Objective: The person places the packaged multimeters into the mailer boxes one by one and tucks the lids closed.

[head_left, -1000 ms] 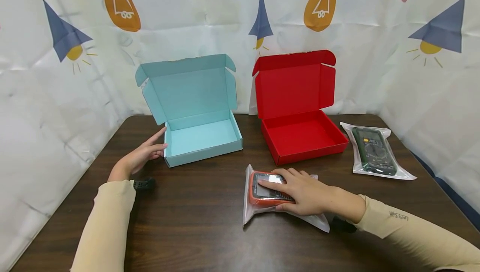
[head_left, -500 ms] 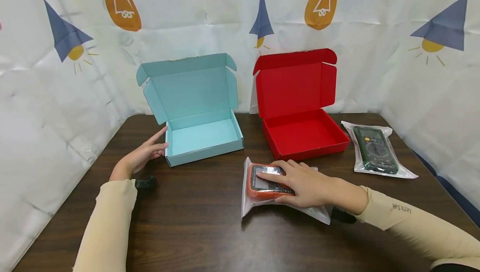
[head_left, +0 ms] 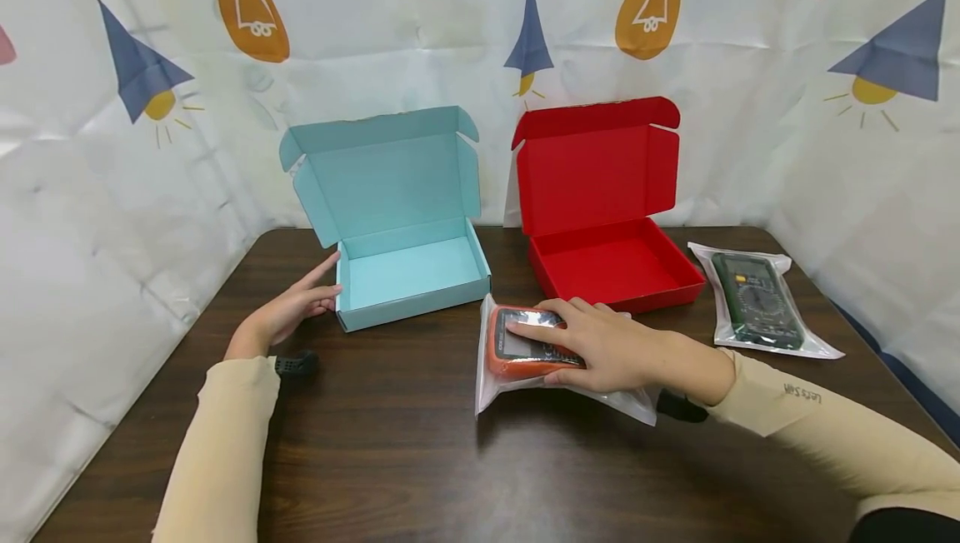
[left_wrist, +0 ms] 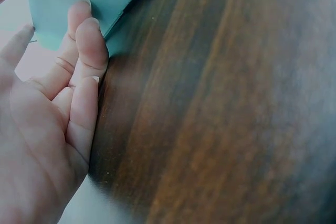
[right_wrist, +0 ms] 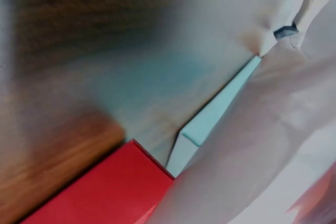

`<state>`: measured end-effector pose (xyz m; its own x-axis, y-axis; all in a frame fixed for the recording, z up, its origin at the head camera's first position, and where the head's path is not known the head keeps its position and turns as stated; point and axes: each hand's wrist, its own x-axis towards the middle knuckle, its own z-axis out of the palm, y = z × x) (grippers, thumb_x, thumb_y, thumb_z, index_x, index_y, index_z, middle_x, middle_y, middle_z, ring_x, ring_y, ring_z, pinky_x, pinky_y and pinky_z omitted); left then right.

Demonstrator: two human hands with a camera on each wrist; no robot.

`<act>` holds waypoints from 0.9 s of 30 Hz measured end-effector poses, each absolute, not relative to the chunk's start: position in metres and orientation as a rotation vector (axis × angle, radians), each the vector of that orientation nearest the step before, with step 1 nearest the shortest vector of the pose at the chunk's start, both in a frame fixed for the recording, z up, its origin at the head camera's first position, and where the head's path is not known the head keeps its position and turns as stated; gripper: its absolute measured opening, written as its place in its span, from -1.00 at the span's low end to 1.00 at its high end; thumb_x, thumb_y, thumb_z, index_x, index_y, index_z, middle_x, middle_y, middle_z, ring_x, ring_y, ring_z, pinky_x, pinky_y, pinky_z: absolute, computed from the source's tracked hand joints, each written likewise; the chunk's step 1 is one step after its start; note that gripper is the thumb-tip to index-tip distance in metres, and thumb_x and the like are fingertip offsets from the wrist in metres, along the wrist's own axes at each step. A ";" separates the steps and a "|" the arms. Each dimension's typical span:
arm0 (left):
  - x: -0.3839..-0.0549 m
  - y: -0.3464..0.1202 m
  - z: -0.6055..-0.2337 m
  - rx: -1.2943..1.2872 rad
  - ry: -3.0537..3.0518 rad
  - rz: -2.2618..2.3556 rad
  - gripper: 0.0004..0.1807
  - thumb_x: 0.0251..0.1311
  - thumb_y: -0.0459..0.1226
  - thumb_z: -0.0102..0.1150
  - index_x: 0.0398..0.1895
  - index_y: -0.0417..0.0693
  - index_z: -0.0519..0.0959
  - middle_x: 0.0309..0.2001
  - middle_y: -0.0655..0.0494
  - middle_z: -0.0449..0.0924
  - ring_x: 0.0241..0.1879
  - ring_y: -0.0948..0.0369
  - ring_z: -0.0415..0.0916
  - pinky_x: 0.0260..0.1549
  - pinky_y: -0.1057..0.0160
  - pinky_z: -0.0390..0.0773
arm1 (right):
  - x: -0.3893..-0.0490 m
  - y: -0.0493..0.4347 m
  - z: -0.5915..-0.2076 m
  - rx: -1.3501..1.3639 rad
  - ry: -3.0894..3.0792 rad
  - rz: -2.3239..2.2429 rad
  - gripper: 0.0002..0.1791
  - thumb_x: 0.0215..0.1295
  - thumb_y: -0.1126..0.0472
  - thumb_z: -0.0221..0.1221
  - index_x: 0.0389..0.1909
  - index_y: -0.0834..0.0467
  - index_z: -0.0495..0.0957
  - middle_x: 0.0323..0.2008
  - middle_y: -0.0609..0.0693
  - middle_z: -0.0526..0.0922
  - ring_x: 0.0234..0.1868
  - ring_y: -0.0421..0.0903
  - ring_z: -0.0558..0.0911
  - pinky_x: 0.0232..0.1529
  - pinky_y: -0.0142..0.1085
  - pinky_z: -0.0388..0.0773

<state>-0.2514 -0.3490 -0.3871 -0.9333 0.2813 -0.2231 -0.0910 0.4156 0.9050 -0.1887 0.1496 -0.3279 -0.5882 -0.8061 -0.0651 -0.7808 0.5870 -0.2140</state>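
Note:
My right hand [head_left: 600,347] grips an orange-edged multimeter [head_left: 517,368] sealed in a clear plastic bag, spread over its face from above. Bag and meter hang just above the table, a shadow beneath them. In the right wrist view the pale plastic bag [right_wrist: 252,145] fills the right side, largely blurred. At the left, my left hand [head_left: 288,310] touches the left wall of an open light-blue cardboard box [head_left: 412,301]. The left wrist view shows its fingertips [left_wrist: 90,38] resting on the outer wall, some fingers slightly bent.
An open red cardboard box [head_left: 633,297] stands right of the blue one, its lid raised. A dark green multimeter [head_left: 757,301] in a clear bag lies farther right on the brown table [head_left: 375,443]. A printed white curtain [head_left: 360,27] hangs behind.
My right hand has raised the bagged orange multimeter off the table and carried it slightly forward, toward the boxes. The left hand stays at the blue box. The head view has shifted slightly.

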 end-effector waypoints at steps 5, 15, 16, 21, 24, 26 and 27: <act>-0.252 -0.349 -0.386 0.166 2.332 1.516 -0.12 0.58 -0.08 -0.08 0.67 0.26 -0.43 0.06 -0.09 0.20 -0.10 0.19 0.38 0.19 0.03 0.19 | -0.193 0.145 -0.321 -1.319 2.660 -0.261 -0.06 0.26 -0.18 0.34 0.61 -0.27 0.14 0.44 0.03 0.29 0.22 -0.01 0.40 0.03 -0.03 0.55; -0.252 -0.350 -0.384 0.186 2.321 1.524 -0.11 0.57 -0.11 -0.07 0.67 0.26 -0.43 -0.15 0.00 0.36 -0.15 0.18 0.40 0.18 0.03 0.19 | -0.204 0.139 -0.312 -1.401 2.693 -0.283 -0.09 0.29 -0.21 0.29 0.62 -0.22 0.15 0.43 0.08 0.29 0.20 0.00 0.41 0.03 -0.05 0.55; -0.253 -0.350 -0.383 0.185 2.322 1.524 -0.11 0.57 -0.11 -0.07 0.67 0.26 -0.43 -0.17 0.01 0.37 -0.15 0.18 0.40 0.18 0.03 0.19 | -0.205 0.138 -0.311 -1.412 2.698 -0.289 -0.09 0.29 -0.21 0.29 0.62 -0.21 0.15 0.43 0.08 0.29 0.21 0.00 0.41 0.03 -0.06 0.55; -0.254 -0.349 -0.384 0.179 2.325 1.533 -0.10 0.55 -0.09 -0.06 0.67 0.29 -0.42 -0.15 -0.02 0.34 -0.15 0.18 0.39 0.19 0.00 0.17 | -0.214 0.131 -0.308 -1.467 2.712 -0.297 -0.09 0.30 -0.18 0.29 0.62 -0.18 0.15 0.43 0.10 0.30 0.22 0.01 0.40 0.02 -0.10 0.55; -0.253 -0.350 -0.387 0.174 2.320 1.543 -0.10 0.54 -0.08 -0.06 0.67 0.30 -0.42 -0.07 -0.05 0.30 -0.13 0.18 0.38 0.19 -0.01 0.17 | -0.218 0.125 -0.307 -1.484 2.710 -0.307 -0.11 0.32 -0.18 0.27 0.62 -0.16 0.15 0.43 0.11 0.30 0.21 0.01 0.39 0.02 -0.11 0.54; -0.252 -0.350 -0.388 0.172 2.317 1.548 -0.10 0.54 -0.08 -0.06 0.67 0.30 -0.42 -0.01 -0.07 0.25 -0.11 0.17 0.37 0.19 -0.01 0.17 | -0.221 0.121 -0.307 -1.485 2.711 -0.311 -0.11 0.33 -0.18 0.26 0.62 -0.15 0.15 0.43 0.11 0.30 0.22 0.01 0.39 0.02 -0.12 0.54; -0.252 -0.351 -0.389 0.170 2.317 1.549 -0.10 0.54 -0.08 -0.06 0.67 0.31 -0.42 0.02 -0.07 0.23 -0.10 0.17 0.37 0.19 -0.01 0.17 | -0.223 0.119 -0.308 -1.486 2.713 -0.310 -0.11 0.33 -0.18 0.26 0.62 -0.15 0.15 0.43 0.10 0.30 0.21 0.01 0.39 0.02 -0.12 0.54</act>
